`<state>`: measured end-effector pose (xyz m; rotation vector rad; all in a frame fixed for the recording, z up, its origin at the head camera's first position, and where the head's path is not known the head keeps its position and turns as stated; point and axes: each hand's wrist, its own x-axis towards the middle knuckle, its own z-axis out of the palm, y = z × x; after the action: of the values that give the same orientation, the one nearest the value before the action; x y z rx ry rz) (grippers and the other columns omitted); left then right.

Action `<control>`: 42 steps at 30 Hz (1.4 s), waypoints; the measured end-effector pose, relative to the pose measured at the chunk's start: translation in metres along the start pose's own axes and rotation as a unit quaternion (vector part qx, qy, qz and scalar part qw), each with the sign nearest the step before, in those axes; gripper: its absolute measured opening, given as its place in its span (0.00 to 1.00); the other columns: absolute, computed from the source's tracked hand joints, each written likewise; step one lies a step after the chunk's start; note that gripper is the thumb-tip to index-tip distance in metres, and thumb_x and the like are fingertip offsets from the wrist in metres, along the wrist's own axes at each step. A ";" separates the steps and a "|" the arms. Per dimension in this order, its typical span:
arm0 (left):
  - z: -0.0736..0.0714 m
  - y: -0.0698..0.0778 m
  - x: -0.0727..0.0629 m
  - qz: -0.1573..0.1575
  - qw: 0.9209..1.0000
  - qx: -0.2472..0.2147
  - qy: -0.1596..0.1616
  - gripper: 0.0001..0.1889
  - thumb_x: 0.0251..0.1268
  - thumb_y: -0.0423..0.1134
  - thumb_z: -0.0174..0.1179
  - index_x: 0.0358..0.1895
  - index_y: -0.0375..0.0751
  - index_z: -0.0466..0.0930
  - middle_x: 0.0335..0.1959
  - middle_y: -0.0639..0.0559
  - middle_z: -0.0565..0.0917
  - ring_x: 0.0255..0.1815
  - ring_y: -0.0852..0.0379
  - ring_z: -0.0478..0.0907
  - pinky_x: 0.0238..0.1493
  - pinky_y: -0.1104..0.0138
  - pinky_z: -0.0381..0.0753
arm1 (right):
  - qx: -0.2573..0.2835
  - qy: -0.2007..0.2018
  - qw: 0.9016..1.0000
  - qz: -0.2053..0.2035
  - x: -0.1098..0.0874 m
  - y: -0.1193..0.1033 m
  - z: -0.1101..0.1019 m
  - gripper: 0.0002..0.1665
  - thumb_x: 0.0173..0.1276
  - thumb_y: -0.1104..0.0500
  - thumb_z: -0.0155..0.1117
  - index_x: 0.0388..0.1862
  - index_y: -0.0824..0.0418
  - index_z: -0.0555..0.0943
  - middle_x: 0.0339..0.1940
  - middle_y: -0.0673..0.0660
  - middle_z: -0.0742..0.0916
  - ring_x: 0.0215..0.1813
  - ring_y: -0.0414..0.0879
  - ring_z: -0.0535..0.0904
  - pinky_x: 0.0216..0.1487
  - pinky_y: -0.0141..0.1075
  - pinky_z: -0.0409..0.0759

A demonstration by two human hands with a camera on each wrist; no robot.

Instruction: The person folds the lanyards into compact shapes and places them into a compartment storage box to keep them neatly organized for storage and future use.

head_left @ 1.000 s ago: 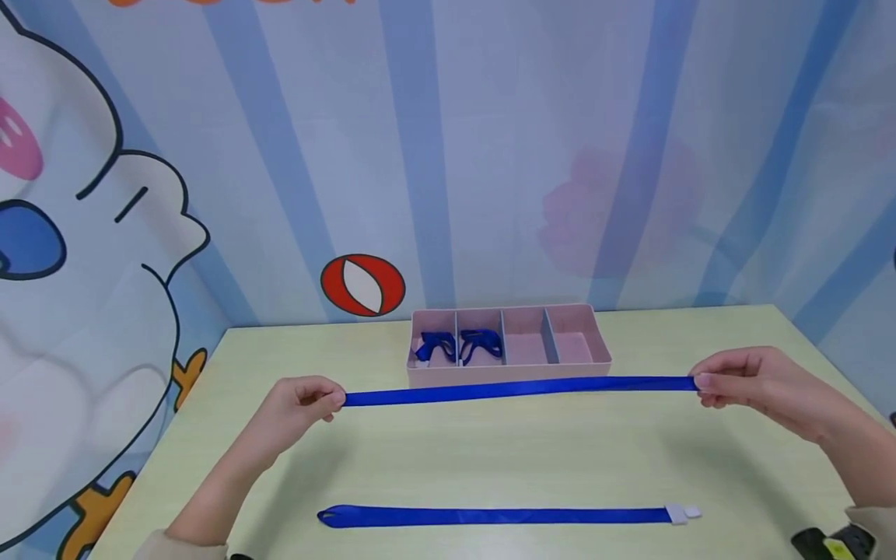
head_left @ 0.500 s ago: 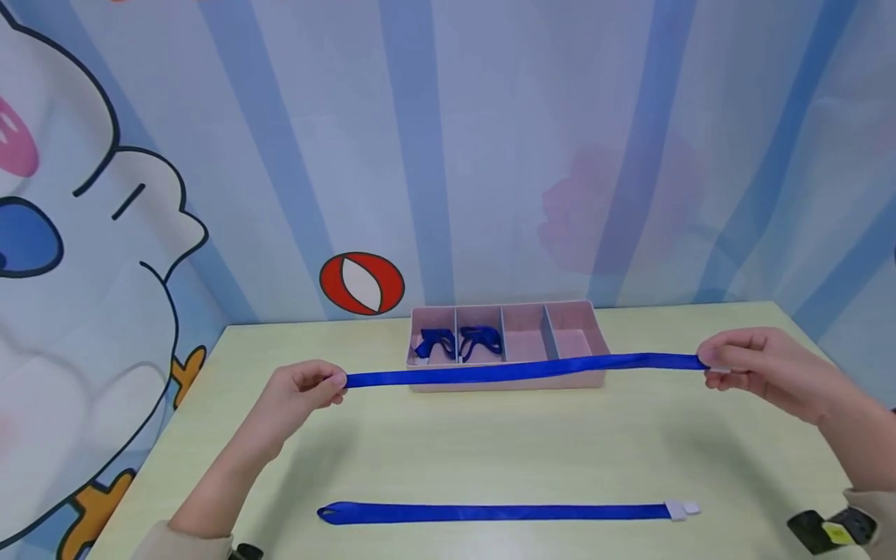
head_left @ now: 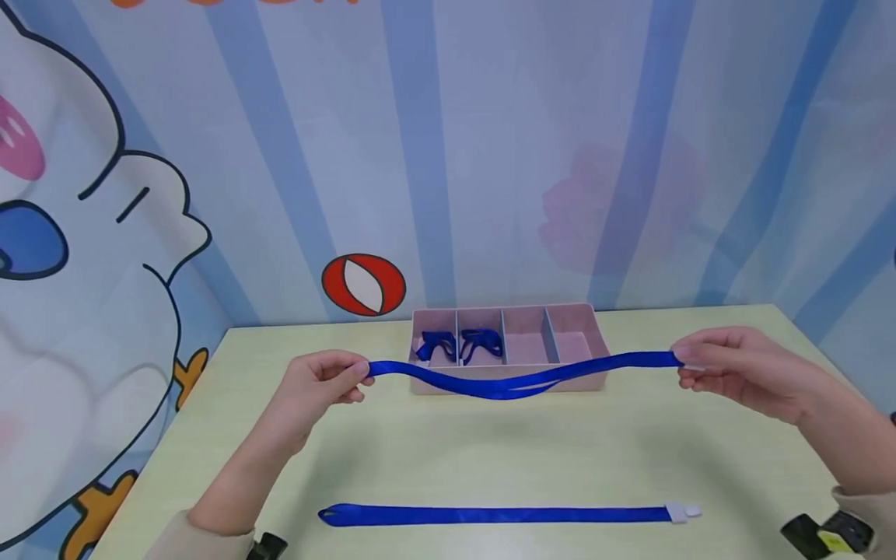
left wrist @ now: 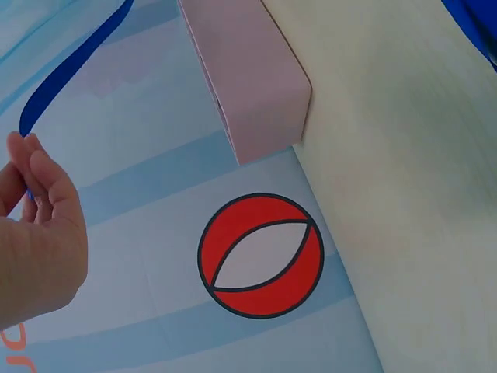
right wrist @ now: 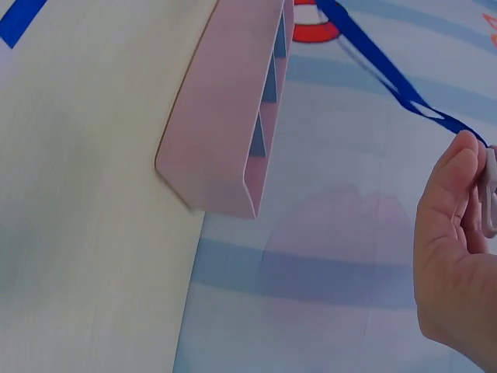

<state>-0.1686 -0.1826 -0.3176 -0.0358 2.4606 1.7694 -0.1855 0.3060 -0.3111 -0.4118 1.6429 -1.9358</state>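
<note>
Head view: the left hand (head_left: 323,383) and right hand (head_left: 745,375) pinch a blue lanyard (head_left: 448,380) near opposite ends; it sags (its strands parting slightly) in front of the pink divided box (head_left: 575,336). A second lanyard (head_left: 490,515) lies nearer than the box, whose two left compartments hold blue bundles (head_left: 483,337).

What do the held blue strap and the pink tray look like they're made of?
The held blue strap is probably smooth fabric with a slight sheen: it sags and bends softly. The pink tray looks like rigid, matte plastic, judging by its straight, even walls.
</note>
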 end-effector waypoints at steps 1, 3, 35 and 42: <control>0.003 0.002 0.000 0.000 1.000 -0.010 -0.003 0.14 0.65 0.38 0.58 0.48 0.30 0.79 0.33 0.47 0.84 0.27 0.57 0.80 0.40 0.69 0.81 | 0.006 0.002 1.000 0.005 0.002 0.000 0.003 0.19 0.74 0.68 0.43 0.43 0.60 0.84 0.36 0.55 0.87 0.39 0.45 0.84 0.44 0.33 0.81; 0.008 0.005 0.000 0.003 1.000 -0.027 -0.010 0.14 0.65 0.38 0.58 0.48 0.30 0.78 0.33 0.48 0.84 0.27 0.58 0.80 0.40 0.70 0.81 | 0.020 0.004 1.000 0.015 0.005 0.000 0.010 0.18 0.74 0.67 0.45 0.42 0.60 0.84 0.35 0.55 0.87 0.39 0.45 0.84 0.44 0.33 0.81; 0.114 0.042 0.003 0.020 0.978 -0.149 -0.144 0.13 0.62 0.34 0.60 0.47 0.30 0.81 0.37 0.42 0.85 0.37 0.53 0.84 0.41 0.65 0.81 | -0.082 0.022 0.994 0.071 0.064 -0.010 0.098 0.07 0.68 0.58 0.59 0.36 0.56 0.84 0.30 0.56 0.84 0.35 0.46 0.82 0.43 0.34 0.81; 0.128 0.047 0.000 0.022 0.974 -0.168 -0.147 0.14 0.62 0.35 0.60 0.48 0.31 0.81 0.39 0.43 0.85 0.40 0.52 0.84 0.42 0.65 0.81 | -0.091 0.011 0.994 0.060 0.073 -0.009 0.109 0.08 0.68 0.60 0.59 0.39 0.59 0.84 0.32 0.56 0.85 0.34 0.46 0.82 0.42 0.34 0.82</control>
<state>-0.1629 -0.0462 -0.3139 0.2367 1.9555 2.0217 -0.1840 0.1765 -0.2890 -0.3538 1.8229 -1.7162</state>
